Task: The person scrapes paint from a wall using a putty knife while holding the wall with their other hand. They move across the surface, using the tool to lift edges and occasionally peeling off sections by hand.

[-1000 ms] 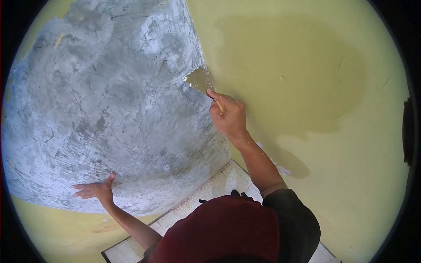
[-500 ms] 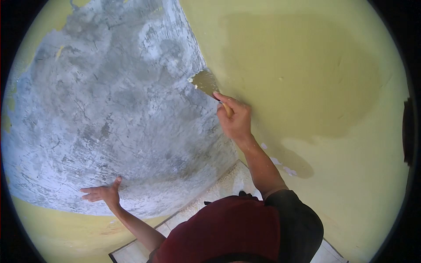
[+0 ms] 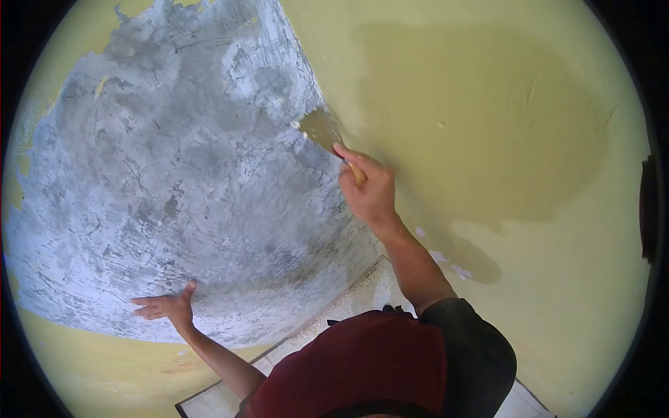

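Note:
My right hand is wrapped round the wooden handle of a putty knife. Its broad blade lies at the wall corner, where the scraped grey wall meets the yellow painted wall. Pale crumbs cling to the blade's left edge. Lower on the left, my left hand rests against the grey surface with fingers spread and thumb up, holding nothing.
Scraped-off flakes litter the tiled floor along the foot of the walls. Yellow paint with a ragged edge borders the grey area at left. Small pale chipped spots mark the right wall low down. A dark object shows at the far right.
The putty knife and my right hand have shifted slightly left in view. My left hand stays spread on the wall, and the whole view has moved a little.

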`<state>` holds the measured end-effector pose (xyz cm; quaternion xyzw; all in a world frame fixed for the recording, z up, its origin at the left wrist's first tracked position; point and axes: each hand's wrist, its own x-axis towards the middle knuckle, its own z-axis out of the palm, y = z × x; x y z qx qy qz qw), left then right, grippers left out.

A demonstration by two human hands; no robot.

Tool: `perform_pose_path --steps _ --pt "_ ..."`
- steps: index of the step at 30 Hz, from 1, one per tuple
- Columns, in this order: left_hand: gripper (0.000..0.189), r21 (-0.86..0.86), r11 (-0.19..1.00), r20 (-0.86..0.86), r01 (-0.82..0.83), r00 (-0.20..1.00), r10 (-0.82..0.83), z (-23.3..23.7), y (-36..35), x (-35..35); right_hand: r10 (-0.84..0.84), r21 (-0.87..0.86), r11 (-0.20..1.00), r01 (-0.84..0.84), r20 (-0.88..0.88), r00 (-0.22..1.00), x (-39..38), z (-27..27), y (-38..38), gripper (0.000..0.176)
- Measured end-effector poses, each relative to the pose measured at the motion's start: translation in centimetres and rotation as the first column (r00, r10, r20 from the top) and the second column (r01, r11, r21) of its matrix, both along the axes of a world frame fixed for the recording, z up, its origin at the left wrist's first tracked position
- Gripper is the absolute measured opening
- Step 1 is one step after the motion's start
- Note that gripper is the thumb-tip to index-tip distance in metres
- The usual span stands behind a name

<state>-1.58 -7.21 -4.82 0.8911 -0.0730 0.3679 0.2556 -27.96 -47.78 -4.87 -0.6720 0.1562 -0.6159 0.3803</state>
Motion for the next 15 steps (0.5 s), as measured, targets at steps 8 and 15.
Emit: perform_pose_path --steps 8,15 --pt "0.172 0.006 1.000 -0.030 -0.002 1.000 0.002 0.0 -0.1 -0.7 -0.024 0.061 0.998 0.026 -0.028 0.999 0.4 -1.2 -0.2 0.031" --pt "0.173 0.019 1.000 -0.022 0.012 1.000 -0.012 -0.6 0.6 0.2 -0.046 -0.062 0.997 0.043 -0.041 0.998 1.2 0.8 -0.8 0.031"
